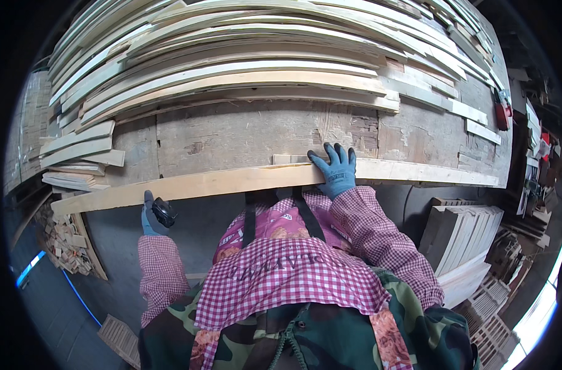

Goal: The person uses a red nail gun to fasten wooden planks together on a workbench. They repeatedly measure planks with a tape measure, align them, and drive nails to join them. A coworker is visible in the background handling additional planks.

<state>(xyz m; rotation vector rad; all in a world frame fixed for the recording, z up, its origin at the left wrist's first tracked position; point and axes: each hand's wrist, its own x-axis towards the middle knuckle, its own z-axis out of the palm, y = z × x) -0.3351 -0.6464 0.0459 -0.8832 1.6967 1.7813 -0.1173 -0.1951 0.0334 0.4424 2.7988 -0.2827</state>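
A long pale wooden plank (231, 180) lies along the near edge of the worktable, its left end sticking out past the table. My right hand (339, 172), in a blue-grey glove with dark fingertips, rests on the plank right of the middle, fingers spread and stretched forward. Below the plank's left part, my gloved left hand (150, 217) is closed around a small black rounded object (164, 213), whose kind I cannot make out. One finger of that hand points up close to the plank's lower edge. A short wood piece (290, 159) lies just behind the plank.
Long strips of wood (244, 74) are piled across the far side of the worn tabletop (231, 139). Shorter boards (80, 154) stack at the left. Offcuts (68, 240) fill a bin at lower left. Stacked boards (460, 237) stand on the right; a red object (503, 114) sits by the table's right edge.
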